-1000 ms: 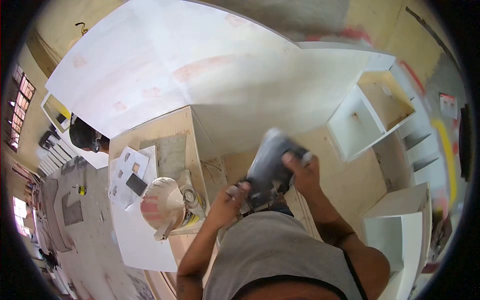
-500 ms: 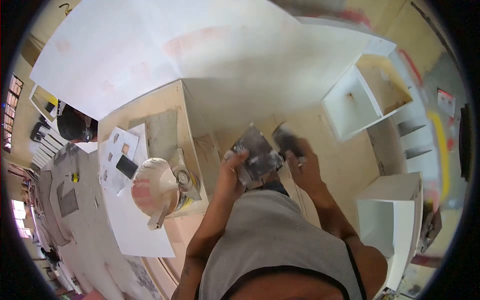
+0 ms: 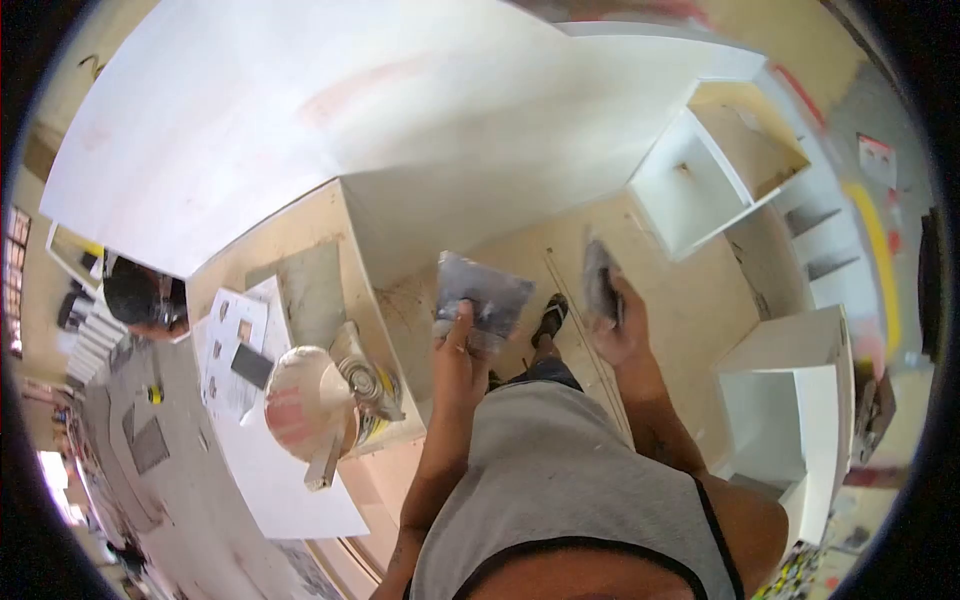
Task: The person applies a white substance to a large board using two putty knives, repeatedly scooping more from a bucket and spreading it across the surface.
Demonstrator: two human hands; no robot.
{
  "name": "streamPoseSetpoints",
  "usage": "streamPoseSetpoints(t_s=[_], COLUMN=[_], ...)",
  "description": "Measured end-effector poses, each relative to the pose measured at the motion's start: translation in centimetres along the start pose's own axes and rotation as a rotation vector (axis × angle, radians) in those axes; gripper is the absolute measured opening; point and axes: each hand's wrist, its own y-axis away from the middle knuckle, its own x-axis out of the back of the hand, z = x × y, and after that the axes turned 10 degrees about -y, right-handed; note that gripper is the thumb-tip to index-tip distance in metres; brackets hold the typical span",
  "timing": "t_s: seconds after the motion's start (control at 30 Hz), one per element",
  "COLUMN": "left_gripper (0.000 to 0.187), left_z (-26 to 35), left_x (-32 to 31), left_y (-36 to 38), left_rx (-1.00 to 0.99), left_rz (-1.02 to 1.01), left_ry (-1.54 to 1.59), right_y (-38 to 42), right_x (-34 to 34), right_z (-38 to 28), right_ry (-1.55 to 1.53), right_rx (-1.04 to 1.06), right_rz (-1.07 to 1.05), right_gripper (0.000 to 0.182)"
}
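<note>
My left hand (image 3: 458, 342) holds a flat, dark grey plate (image 3: 487, 290) with pale smears, its thumb pressed on the face. My right hand (image 3: 625, 330) is wrapped round a dark, narrow tool (image 3: 598, 283), blurred by motion, held to the right of the plate. A gap separates the two. To the left, a smeared bucket (image 3: 300, 405) stands on the wooden box top, with a stick across its rim. A can on its side (image 3: 362, 380) lies beside the bucket.
Papers (image 3: 232, 345) with a dark flat phone-like object (image 3: 251, 366) lie at left. Another person's head (image 3: 140, 293) shows beyond them. A large white panel (image 3: 330, 90) curves across the front. White open boxes (image 3: 765, 425) stand at right. My shoe (image 3: 550, 318) is on the wooden surface below.
My hands have moved apart, the left one with the plate shifting slightly left and the right one moving right with its tool. The view has shifted a little and my shoe now shows.
</note>
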Motion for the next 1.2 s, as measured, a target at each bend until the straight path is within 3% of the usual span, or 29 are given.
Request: streamPoseSetpoints(t_s=[0.03,0.07,0.17,0.23,0.3,0.37,0.43,0.47,0.53,0.6,0.67,0.7,0.73,0.77,0.83,0.87,0.9,0.93,0.97,1.0,1.03,1.1,1.13,1.2], left_gripper=[0.037,0.037,0.044,0.054,0.056,0.059,0.06,0.06,0.054,0.051,0.047,0.043,0.039,0.039,0.034,0.034,0.032,0.029,0.029,0.029,0.028,0.033,0.037,0.041], left_z=[-0.2,-0.9,-2.1,-1.8,-0.5,1.3,3.9,4.8,6.1,6.5,6.3,6.0,5.6,4.6,3.0,3.1,3.5,3.8,3.6,3.2,2.7,2.1,2.1,1.2], left_x=[-0.4,-0.3,0.2,-0.3,-0.1,-0.1,-0.9,-1.1,-0.9,0.3,0.8,0.5,0.2,0.1,0.1,0.2,0.1,0.0,0.1,0.2,0.4,1.2,1.3,1.8], left_y=[0.2,0.1,0.1,0.7,0.5,1.1,2.1,2.2,2.6,2.2,1.9,1.8,1.8,1.6,1.4,1.5,1.2,1.0,0.8,0.5,0.1,-0.2,-0.2,0.2], left_rx=[-0.038,-0.027,-0.107,-0.642,-0.666,-0.677,-0.314,-0.32,-0.137,-0.24,-0.344,-0.368,-0.391,-0.39,-0.042,-0.039,0.089,0.211,0.207,0.157,0.104,0.054,0.012,-0.033], left_rz=[0.067,0.043,0.158,-0.072,-0.19,-0.29,-0.386,-0.38,-0.448,-0.511,-0.572,-0.483,-0.395,-0.38,-0.112,-0.095,-0.155,-0.217,-0.206,-0.204,-0.203,-0.151,-0.075,0.036], left_ry=[0.017,0.012,-0.185,-0.824,-0.942,-1.059,-1.068,-1.069,-1.252,-1.318,-1.383,-1.279,-1.175,-1.176,-0.13,-0.125,0.113,0.354,0.363,0.256,0.149,0.057,-0.025,-0.086], right_y=[0.6,0.9,1.4,2.7,3.6,3.7,3.1,3.2,3.5,3.5,2.9,2.5,2.6,2.2,1.6,1.6,1.3,0.8,0.7,1.1,0.5,-1.2,-1.5,-1.4], right_x=[-0.7,-0.9,0.1,-0.9,-2.5,-3.3,-2.7,-3.4,-4.7,-5.3,-4.5,-4.3,-4.7,-5.1,-5.3,-4.0,-3.5,-3.5,-3.8,-4.5,-3.4,0.1,0.6,1.6], right_z=[0.5,1.6,4.5,3.7,2.3,1.4,1.1,0.5,-0.8,-2.2,-2.4,-2.3,-1.1,-0.6,0.3,0.5,0.4,0.2,0.1,0.7,1.0,1.8,1.2,0.3], right_ry=[-0.108,0.12,0.368,0.42,0.481,0.548,0.621,0.672,0.725,1.005,1.059,1.107,0.836,0.838,0.376,0.468,0.475,0.967,1.461,1.64,1.64,1.987,1.991,1.545], right_rx=[-0.082,0.056,0.157,0.122,0.076,0.167,0.144,0.156,0.158,0.234,0.263,0.313,0.512,0.504,0.949,0.915,0.896,0.98,1.032,0.696,0.695,0.266,0.278,0.03], right_rz=[-0.032,-0.021,-0.047,-0.041,-0.045,-0.177,-0.209,-0.264,-0.32,-0.501,-0.428,-0.346,-0.173,-0.184,-0.175,-0.264,-0.269,-0.502,-0.742,-0.714,-0.728,-0.643,-0.662,-0.256], right_gripper=[0.03,0.03,0.033,0.032,0.031,0.03,0.031,0.031,0.031,0.029,0.028,0.028,0.025,0.025,0.02,0.024,0.024,0.025,0.026,0.022,0.022,0.027,0.027,0.026])
